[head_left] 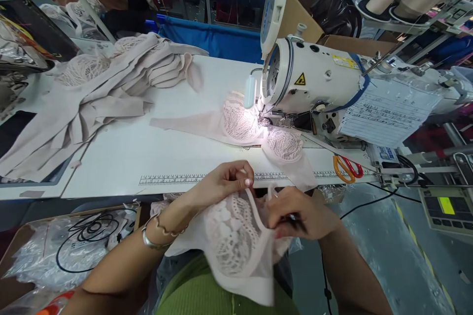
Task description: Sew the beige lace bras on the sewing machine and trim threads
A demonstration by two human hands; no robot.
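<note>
Over the lap hangs a pale pink lace bra piece (236,241). My left hand (234,179) pinches its upper edge near the table's front edge. At the right side of the piece, my right hand (301,214) is closed on its edge, with something dark by the fingers that is too blurred to name. A second lace bra piece (240,120) lies on the white table under the lit needle area of the sewing machine (310,76), one cup on each side of the needle.
A pile of pale fabric pieces (111,78) covers the table's left part. Orange-and-red-handled scissors (345,168) lie right of the machine's front. A ruler strip (170,178) runs along the front edge. A box of plastic bags (55,251) stands at lower left.
</note>
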